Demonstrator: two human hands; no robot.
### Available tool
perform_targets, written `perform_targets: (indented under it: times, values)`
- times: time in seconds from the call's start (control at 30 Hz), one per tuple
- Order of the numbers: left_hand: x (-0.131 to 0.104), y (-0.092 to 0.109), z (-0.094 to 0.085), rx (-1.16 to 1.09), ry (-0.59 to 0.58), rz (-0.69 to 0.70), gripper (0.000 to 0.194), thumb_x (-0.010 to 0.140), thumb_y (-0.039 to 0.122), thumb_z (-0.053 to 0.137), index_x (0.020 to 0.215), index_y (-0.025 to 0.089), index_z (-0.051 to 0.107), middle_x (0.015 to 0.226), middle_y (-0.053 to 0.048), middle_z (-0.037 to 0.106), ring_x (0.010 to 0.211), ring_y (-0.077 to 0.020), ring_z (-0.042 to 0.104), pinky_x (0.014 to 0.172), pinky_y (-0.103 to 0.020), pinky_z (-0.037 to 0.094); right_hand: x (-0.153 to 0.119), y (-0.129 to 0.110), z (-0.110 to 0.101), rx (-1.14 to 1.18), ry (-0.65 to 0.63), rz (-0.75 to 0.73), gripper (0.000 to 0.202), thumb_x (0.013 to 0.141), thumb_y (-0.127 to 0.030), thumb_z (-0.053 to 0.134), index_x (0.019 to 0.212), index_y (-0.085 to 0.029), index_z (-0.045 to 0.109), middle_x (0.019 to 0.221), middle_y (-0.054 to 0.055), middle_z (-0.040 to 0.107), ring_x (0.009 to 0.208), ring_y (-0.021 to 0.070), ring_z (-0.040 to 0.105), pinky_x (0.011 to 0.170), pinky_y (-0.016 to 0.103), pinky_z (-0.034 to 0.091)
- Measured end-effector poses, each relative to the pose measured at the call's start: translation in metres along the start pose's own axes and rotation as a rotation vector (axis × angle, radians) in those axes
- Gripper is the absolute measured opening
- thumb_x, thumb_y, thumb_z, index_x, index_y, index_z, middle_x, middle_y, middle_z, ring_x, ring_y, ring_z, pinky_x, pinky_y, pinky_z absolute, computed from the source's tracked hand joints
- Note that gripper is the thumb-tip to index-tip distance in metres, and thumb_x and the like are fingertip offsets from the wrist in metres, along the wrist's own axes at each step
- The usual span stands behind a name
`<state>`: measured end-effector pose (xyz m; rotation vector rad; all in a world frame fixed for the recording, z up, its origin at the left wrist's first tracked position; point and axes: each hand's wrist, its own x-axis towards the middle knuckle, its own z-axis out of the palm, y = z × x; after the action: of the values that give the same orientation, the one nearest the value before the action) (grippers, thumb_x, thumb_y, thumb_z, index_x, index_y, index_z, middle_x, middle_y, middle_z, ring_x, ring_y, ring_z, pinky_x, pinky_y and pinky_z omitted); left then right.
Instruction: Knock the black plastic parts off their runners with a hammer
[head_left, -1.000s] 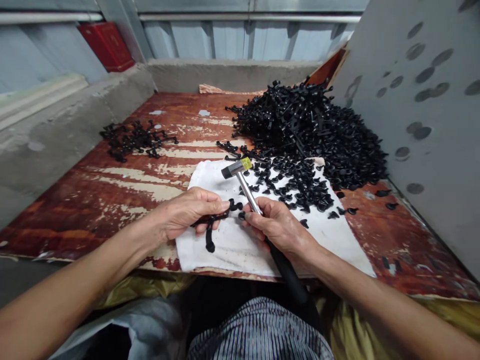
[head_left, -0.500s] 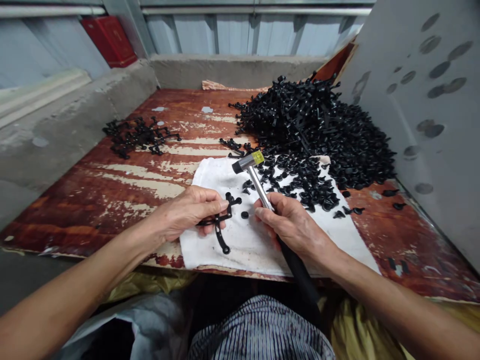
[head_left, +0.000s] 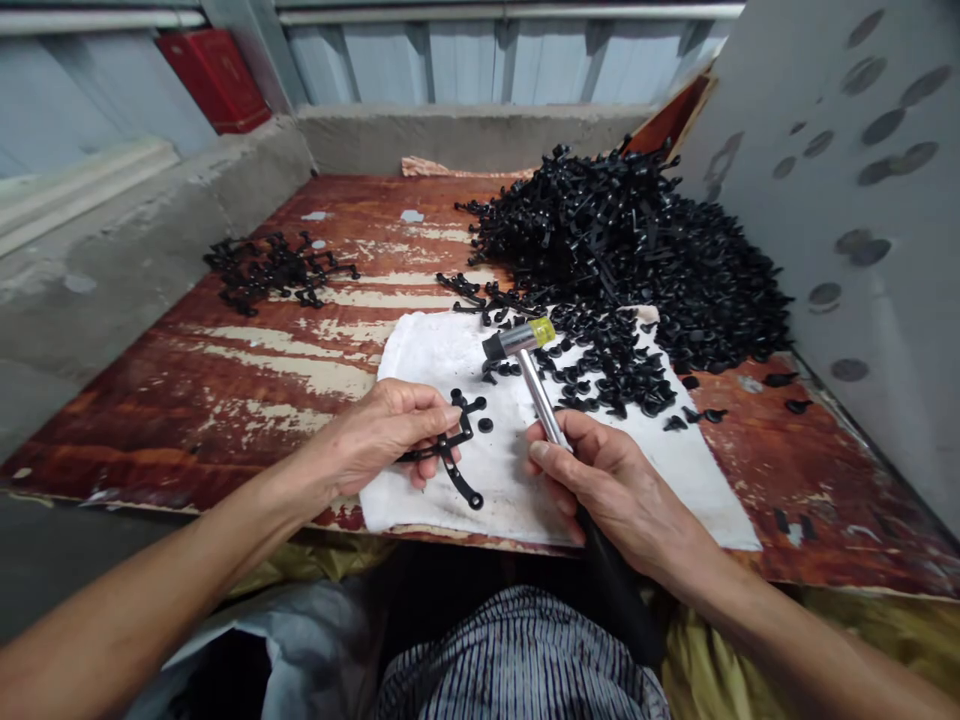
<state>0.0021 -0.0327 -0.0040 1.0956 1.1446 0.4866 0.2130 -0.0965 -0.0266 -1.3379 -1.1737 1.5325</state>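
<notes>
My left hand (head_left: 397, 430) pinches a black multi-armed bracket (head_left: 463, 482) with round ends, held over a white cloth (head_left: 510, 500). Part of the bracket is hidden behind my fingers. Just right of it, a small black round cap (head_left: 485, 425) lies on the cloth. My right hand (head_left: 592, 465) is wrapped round a small mallet (head_left: 536, 385) with a metal shaft and a black grip. One face of its head is black, the other yellow, and the head is raised above the cloth, apart from the bracket.
Loose small black parts (head_left: 615, 370) cover the cloth's far right. Behind them rises a big heap of black pieces (head_left: 585, 230). A smaller pile of black brackets (head_left: 274, 270) lies on the worn red-brown table (head_left: 172, 400) at left. A grey panel (head_left: 840, 220) borders the right side.
The mallet and my right hand have moved right and slightly toward me. In my left hand the bracket has turned a little, its lower arm swinging right.
</notes>
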Motion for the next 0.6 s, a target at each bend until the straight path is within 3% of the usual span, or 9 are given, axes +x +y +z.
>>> perform_targets:
  times: [0.17, 0.33, 0.6]
  values:
    - [0.0, -0.003, 0.003, -0.053, -0.003, -0.014, 0.036, 0.063, 0.041, 0.085, 0.063, 0.01, 0.065, 0.058, -0.004, 0.068, 0.037, -0.007, 0.053, 0.037, -0.018, 0.046, -0.015, 0.005, -0.002, 0.086, 0.009, 0.055, 0.023, 0.083, -0.041, 0.063, 0.088, -0.02, 0.056, 0.046, -0.012, 0.042, 0.035, 0.0046, 0.034, 0.032, 0.015, 0.035]
    - [0.001, -0.001, 0.005, -0.128, -0.031, -0.074, 0.034, 0.061, 0.034, 0.087, 0.061, 0.009, 0.063, 0.056, -0.005, 0.066, 0.035, -0.0071, 0.05, 0.032, -0.017, 0.042, -0.022, 0.012, 0.0, 0.232, 0.034, 0.084, 0.03, 0.077, -0.044, 0.072, 0.087, -0.018, 0.059, 0.061, -0.007, 0.054, 0.04, 0.0034, 0.037, 0.031, 0.015, 0.037]
    - [0.003, 0.0, 0.005, -0.183, -0.022, -0.102, 0.029, 0.06, 0.025, 0.088, 0.059, 0.008, 0.064, 0.054, -0.006, 0.064, 0.033, -0.0083, 0.05, 0.029, -0.018, 0.042, -0.023, 0.019, 0.0, 0.256, 0.035, 0.084, 0.032, 0.077, -0.045, 0.073, 0.088, -0.018, 0.059, 0.067, -0.004, 0.059, 0.041, 0.0034, 0.038, 0.031, 0.015, 0.039]
